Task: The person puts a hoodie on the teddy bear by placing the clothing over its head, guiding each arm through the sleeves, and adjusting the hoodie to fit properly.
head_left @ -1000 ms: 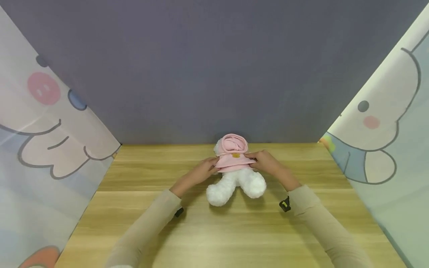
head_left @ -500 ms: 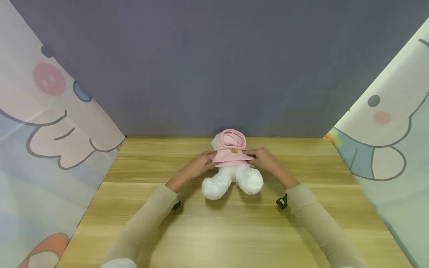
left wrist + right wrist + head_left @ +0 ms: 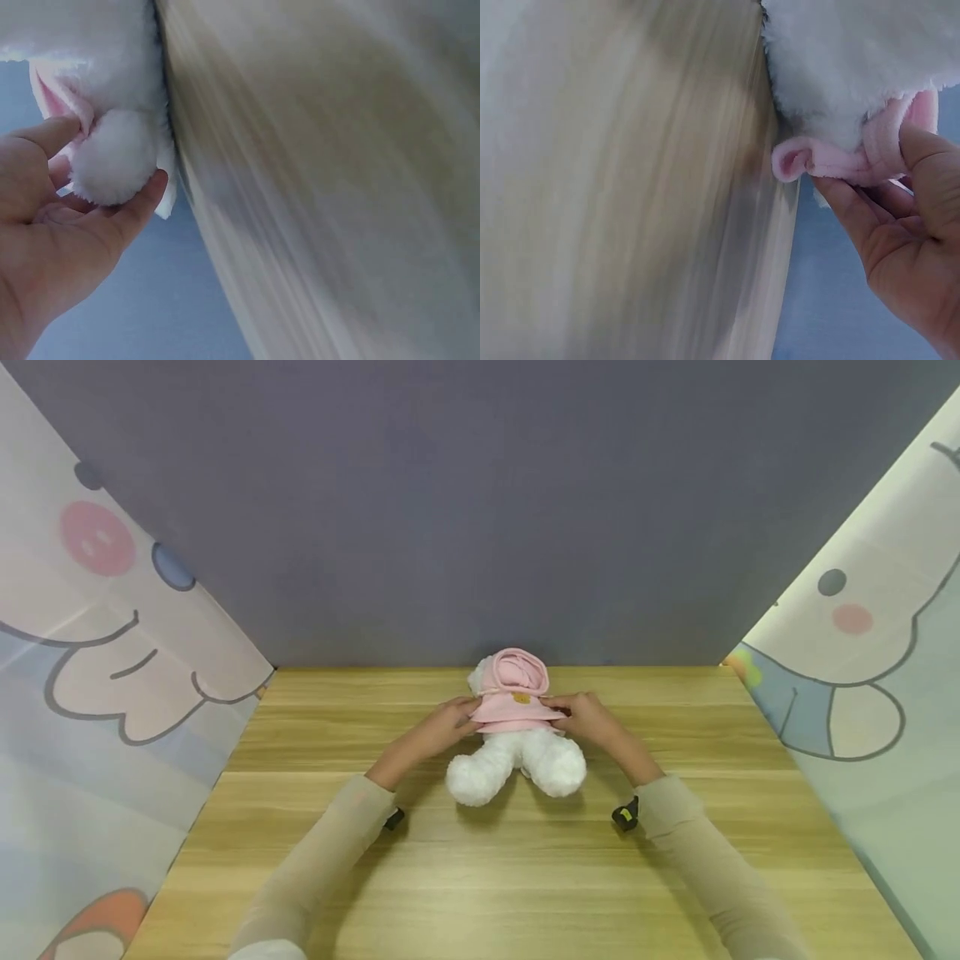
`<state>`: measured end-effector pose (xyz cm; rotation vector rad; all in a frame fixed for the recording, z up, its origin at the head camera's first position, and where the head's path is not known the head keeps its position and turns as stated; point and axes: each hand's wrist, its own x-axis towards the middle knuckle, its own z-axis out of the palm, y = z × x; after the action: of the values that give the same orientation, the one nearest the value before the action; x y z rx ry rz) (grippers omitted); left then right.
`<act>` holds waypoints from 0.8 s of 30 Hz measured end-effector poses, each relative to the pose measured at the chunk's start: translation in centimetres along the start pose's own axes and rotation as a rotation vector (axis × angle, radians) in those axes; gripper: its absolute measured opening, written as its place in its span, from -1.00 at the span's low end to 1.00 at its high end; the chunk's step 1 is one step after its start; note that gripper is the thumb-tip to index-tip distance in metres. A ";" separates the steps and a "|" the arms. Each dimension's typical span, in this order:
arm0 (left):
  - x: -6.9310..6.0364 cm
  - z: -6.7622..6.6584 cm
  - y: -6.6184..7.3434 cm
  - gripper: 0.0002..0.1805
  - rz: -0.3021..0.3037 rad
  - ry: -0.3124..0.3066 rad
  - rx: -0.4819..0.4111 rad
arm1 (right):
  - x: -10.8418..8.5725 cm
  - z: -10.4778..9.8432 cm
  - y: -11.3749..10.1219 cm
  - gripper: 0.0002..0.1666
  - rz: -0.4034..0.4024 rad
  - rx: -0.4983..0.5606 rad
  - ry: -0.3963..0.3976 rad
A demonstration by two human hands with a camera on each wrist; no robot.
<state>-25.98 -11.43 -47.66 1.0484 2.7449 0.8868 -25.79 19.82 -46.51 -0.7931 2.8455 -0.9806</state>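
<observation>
A white plush toy (image 3: pixel 482 775) lies on its back or front, I cannot tell which, with its legs toward me. It wears a pink hooded top (image 3: pixel 504 713) with a small yellow-brown patch. My left hand (image 3: pixel 447 727) holds the top's left side; in the left wrist view the thumb pinches the pink edge and the fingers lie around a round white paw (image 3: pixel 114 159). On the other side my right hand (image 3: pixel 591 720) pinches the hem. The right wrist view shows the pink cloth (image 3: pixel 841 159) rolled at its edge between thumb and fingers. The toy's face is hidden.
The toy lies on a wooden table (image 3: pixel 480 877), near its far edge, against a dark grey wall panel (image 3: pixel 480 527). Cartoon-printed curtains (image 3: pixel 97 627) hang on both sides. A black wrist device (image 3: pixel 626 815) shows under the right cuff.
The whole view has shifted slightly as the head camera moved. Both hands keep their hold on the pink top, and the toy lies nearly as before.
</observation>
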 end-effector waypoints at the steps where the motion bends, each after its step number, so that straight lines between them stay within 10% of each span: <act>1: -0.1 -0.1 0.0 -0.39 -0.001 -0.001 -0.004 | 0.0 0.2 0.0 -0.49 -0.004 0.000 -0.001; 24: -2.0 -0.8 -0.4 -0.38 -0.048 -0.007 -0.019 | 0.2 1.3 -1.5 -0.46 -0.012 -0.038 -0.023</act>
<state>-24.89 -13.36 -47.44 0.9762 2.7379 0.8990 -25.09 18.02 -46.65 -0.8203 2.8514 -0.9159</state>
